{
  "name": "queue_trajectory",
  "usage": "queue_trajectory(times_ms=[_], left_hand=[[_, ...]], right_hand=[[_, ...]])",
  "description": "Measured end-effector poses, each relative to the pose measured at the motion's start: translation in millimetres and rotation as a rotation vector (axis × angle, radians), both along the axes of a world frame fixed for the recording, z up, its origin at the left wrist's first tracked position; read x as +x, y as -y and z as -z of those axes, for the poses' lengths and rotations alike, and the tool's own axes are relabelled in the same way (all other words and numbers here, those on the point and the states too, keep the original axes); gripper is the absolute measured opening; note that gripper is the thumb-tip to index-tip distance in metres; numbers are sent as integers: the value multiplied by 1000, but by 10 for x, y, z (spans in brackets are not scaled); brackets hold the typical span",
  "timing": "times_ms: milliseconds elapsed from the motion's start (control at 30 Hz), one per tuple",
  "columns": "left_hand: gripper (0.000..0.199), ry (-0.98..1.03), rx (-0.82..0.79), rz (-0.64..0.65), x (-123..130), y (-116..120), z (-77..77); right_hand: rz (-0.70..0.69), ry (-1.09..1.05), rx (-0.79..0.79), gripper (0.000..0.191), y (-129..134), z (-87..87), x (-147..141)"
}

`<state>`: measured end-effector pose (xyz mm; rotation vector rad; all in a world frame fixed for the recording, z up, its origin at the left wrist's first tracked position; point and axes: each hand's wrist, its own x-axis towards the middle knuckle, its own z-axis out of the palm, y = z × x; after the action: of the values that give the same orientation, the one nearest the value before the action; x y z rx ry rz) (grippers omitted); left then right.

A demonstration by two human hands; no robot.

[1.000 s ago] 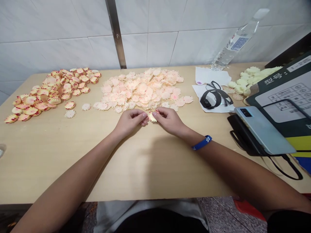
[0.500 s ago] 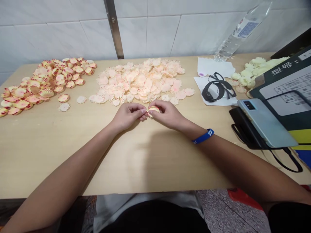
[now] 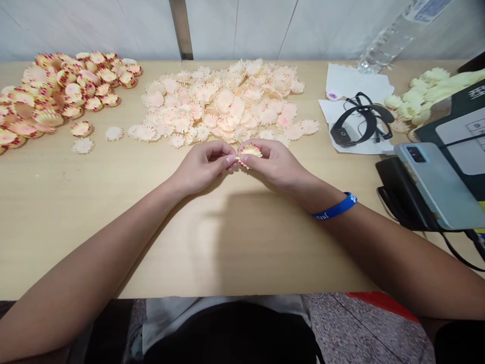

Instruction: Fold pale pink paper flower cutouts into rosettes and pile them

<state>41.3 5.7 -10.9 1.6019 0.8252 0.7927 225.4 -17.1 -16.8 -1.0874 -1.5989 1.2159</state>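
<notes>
Between my hands, over the front of a pale pink heap, is a cream artificial flower piece with red-tipped, toothed petals. My right hand grips it with thumb and fingers, the petals showing above the thumb. From the other side my left hand pinches its near edge, thumb against the fingertips. The fingers partly hide the piece. Just beyond lies the heap of pale pink flower pieces. Farther left is a pile of cupped, red-edged flower pieces.
Two single flower pieces and another red-edged one lie left of the heap. On the right are a black wristband and glasses on white paper, a water bottle, pale green flower pieces, a phone and a dark box.
The camera view has tilted down and shifted. Both hands remain together on the flower piece, whose toothed petals now show more, tilted up above the right thumb.
</notes>
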Motion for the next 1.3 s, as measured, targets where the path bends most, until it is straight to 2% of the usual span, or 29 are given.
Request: queue_trajectory(times_ms=[300, 600, 800, 1033, 1300], left_hand=[[23, -21, 21, -56, 20, 26, -19], [14, -98, 33, -103, 69, 60, -36], [13, -98, 63, -160, 93, 136, -26], [13, -61, -37, -154, 138, 216, -12], [14, -42, -57, -180, 182, 266, 0]], right_hand=[[15, 36, 36, 17, 13, -3, 13], [-51, 24, 97, 33, -11, 68, 35], [-20, 46, 41, 41, 9, 60, 1], [-6, 61, 40, 37, 9, 75, -10], [-23, 48, 53, 29, 1, 83, -6]])
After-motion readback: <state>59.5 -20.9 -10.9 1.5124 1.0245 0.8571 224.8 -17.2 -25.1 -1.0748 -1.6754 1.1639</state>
